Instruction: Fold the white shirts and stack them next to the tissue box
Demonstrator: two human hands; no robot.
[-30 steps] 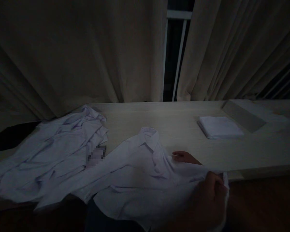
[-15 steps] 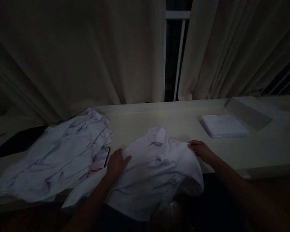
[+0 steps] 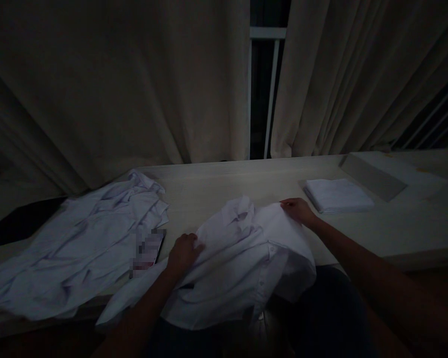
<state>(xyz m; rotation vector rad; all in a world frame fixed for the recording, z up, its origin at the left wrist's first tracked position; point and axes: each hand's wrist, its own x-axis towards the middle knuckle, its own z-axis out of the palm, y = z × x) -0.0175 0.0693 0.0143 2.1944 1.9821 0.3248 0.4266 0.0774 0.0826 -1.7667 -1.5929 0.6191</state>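
A white button-up shirt (image 3: 231,263) lies partly on the table and hangs over its front edge toward my lap, its collar pointing away from me. My left hand (image 3: 184,253) grips the shirt at the left shoulder, the fingertips partly hidden in cloth. At the opposite shoulder, my right hand (image 3: 296,211) pinches the fabric and holds it slightly raised. A row of buttons runs down the shirt's right part. Left of it, a phone (image 3: 149,251) with a blurred screen lies beside a pile of crumpled white shirts (image 3: 85,238).
A neatly folded white garment (image 3: 338,195) lies on the table (image 3: 201,184) to the right. Behind it sits a grey-white box-like item (image 3: 377,174). A flat dark object (image 3: 22,219) is at the far left. Curtains (image 3: 194,89) hang along the table's back edge.
My right hand has moved slightly up and left, lifting the shirt's right shoulder. The collar has crumpled and the button row shows more clearly. The view has shifted a little.
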